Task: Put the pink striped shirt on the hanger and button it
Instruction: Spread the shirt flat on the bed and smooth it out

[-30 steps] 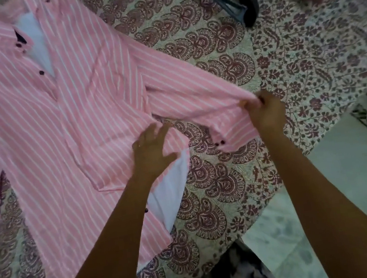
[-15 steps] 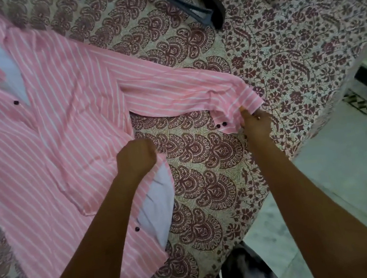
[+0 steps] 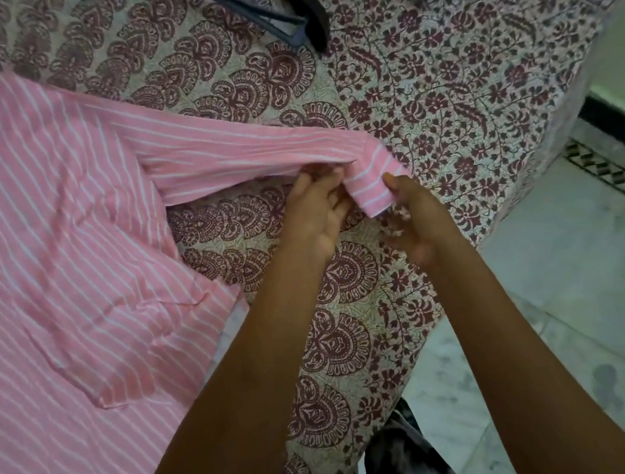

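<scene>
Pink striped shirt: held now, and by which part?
Both hands hold the pink striped shirt by its sleeve end: right hand pinches the cuff, left hand grips beside it.

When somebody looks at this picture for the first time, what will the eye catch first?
The pink striped shirt fills the left side, spread flat on a patterned bedsheet. In the middle, the left hand and right hand both hold the cuff of its outstretched sleeve. A dark hanger lies at the top, apart from the shirt.

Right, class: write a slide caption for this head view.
Left hand and right hand hold the shirt by its cuff above the bedspread; hanger lies beyond.
</scene>
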